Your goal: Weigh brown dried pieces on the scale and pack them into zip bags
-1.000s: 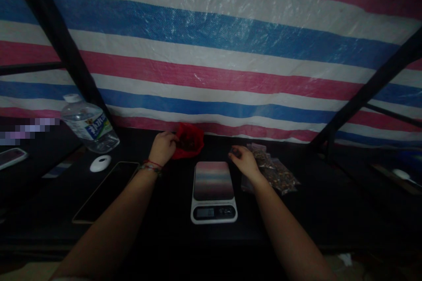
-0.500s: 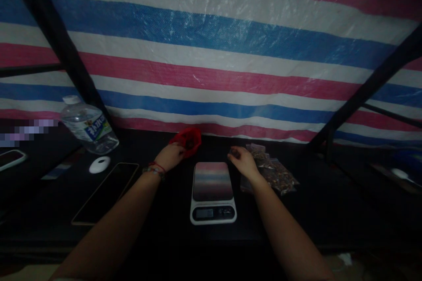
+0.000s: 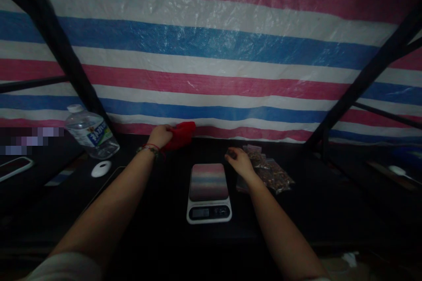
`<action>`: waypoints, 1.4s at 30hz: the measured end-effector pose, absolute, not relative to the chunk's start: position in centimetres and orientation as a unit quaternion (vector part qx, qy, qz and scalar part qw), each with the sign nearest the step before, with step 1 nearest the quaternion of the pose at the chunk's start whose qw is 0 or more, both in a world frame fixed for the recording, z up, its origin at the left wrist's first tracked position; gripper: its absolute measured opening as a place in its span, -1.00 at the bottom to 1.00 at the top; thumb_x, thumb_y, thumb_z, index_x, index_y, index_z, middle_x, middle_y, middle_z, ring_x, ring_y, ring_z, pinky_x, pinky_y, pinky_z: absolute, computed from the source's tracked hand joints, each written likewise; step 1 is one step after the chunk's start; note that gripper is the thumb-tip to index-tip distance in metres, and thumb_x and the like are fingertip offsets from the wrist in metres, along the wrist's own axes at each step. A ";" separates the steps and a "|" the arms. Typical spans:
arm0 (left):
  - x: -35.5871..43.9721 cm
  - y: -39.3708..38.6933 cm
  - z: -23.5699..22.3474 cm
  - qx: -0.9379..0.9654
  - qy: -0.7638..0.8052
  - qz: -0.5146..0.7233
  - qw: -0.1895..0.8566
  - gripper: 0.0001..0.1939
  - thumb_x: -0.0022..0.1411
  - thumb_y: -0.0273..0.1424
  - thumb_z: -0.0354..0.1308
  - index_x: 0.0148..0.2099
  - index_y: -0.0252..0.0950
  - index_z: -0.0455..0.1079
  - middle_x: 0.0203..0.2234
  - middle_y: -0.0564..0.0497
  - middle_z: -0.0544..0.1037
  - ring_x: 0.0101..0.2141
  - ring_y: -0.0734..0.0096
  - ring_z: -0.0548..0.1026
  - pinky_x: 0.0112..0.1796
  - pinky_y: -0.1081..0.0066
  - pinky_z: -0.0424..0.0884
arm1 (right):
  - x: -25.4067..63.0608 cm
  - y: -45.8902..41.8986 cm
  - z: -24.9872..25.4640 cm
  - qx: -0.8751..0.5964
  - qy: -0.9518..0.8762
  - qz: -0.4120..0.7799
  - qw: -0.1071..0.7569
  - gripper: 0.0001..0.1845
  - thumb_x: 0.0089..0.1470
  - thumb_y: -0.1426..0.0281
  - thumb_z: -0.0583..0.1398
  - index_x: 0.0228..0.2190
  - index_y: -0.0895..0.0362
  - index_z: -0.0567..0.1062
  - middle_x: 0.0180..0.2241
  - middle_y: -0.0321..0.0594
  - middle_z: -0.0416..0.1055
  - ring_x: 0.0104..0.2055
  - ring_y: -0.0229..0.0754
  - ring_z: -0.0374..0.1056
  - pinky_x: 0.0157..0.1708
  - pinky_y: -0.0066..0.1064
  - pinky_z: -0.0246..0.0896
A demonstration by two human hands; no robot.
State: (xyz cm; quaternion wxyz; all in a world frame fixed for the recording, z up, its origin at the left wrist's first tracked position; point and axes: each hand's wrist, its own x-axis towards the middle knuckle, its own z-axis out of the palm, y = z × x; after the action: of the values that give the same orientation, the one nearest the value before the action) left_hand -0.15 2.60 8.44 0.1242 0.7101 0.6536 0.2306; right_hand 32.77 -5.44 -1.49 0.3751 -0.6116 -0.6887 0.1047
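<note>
Nearest the body, 1 white kitchen scale (image 3: 209, 184) sits on the black table (image 3: 161, 210), nearer the person than both sets of fingers and between them; its plate bears nothing but reflected stripes, and its display is too dim to read. 1 dark flat device (image 3: 114, 175) lies nearer than the left fingers and to their left, partly hidden by the forearm.

The right hand (image 3: 240, 161) is beyond the scale's right edge, its fingers curled in towards the thumb over a small dark patch; I cannot tell whether they grip anything. Just right of those fingers lies a pile of clear packets (image 3: 277, 175) filled with brown bits.

1 white oval object (image 3: 101, 169) rests well left of the left fingers. Farther out, the left hand (image 3: 161, 135) has its fingers pinched closed on the near-left edge of 1 red bag (image 3: 182, 135), which extends right of the fingertips. 1 clear bottle (image 3: 95, 134) leans well to their left. Beyond everything hangs the striped sheet (image 3: 211, 63).
</note>
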 end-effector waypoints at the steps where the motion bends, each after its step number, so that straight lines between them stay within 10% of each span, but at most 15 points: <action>1: -0.1 2.6 9.0 0.712 0.648 0.247 0.111 -0.70 0.08 -0.52 -0.04 -0.19 -0.39 0.47 -0.34 -0.10 0.54 -0.30 0.32 0.44 -0.23 0.36 0.31 | 32.8 -5.5 -1.4 -0.610 -0.689 0.106 0.376 -0.60 0.00 0.27 0.19 -0.12 0.18 0.47 -0.19 -0.09 0.45 -0.19 -0.14 0.38 -0.16 -0.30 0.28; 8: 2.1 1.0 6.7 0.752 0.586 0.285 0.093 -0.73 0.01 -0.56 -0.05 -0.33 -0.36 0.47 -0.36 -0.03 0.54 -0.29 0.35 0.44 -0.21 0.40 0.34 | 32.6 -5.6 -1.2 -0.603 -0.694 0.101 0.381 -0.61 0.01 0.28 0.19 -0.11 0.17 0.47 -0.18 -0.09 0.44 -0.18 -0.14 0.38 -0.13 -0.29 0.27; 16: 2.5 -1.6 3.0 0.806 0.490 0.333 0.012 -0.56 0.16 -0.24 0.01 0.04 -0.32 0.33 -0.04 -0.11 0.44 -0.03 0.20 0.37 0.03 0.24 0.25 | 32.1 -5.6 -1.3 -0.585 -0.680 0.093 0.432 -0.53 -0.10 0.36 0.26 -0.08 0.17 0.43 -0.16 -0.09 0.40 -0.11 -0.10 0.34 -0.04 -0.23 0.24; 24: 3.8 -2.1 2.7 0.857 0.470 0.212 0.004 -0.65 0.25 -0.44 -0.12 -0.06 -0.28 0.44 -0.15 -0.11 0.54 -0.15 0.27 0.47 -0.04 0.31 0.31 | 27.6 -6.6 1.3 -0.485 -0.662 0.252 0.512 -0.55 -0.10 0.39 0.26 -0.10 0.11 0.39 -0.10 -0.14 0.41 -0.10 -0.17 0.38 -0.08 -0.33 0.28; 42: 4.6 1.8 1.9 0.847 0.507 0.086 0.136 -0.56 0.12 -0.10 0.06 -0.09 -0.28 0.48 -0.19 -0.17 0.56 -0.20 0.18 0.52 -0.17 0.37 0.36 | 19.6 0.5 3.5 -0.591 -0.804 0.027 0.058 -0.68 0.14 0.58 -0.04 -0.14 0.28 0.42 -0.16 0.11 0.42 -0.10 -0.01 0.37 -0.16 -0.24 0.24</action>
State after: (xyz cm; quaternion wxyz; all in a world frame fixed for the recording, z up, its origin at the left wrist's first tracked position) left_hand 4.57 1.75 1.94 0.1361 0.8467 0.5072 0.0863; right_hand 19.55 0.47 3.49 0.0583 -0.5913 -0.8039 0.0270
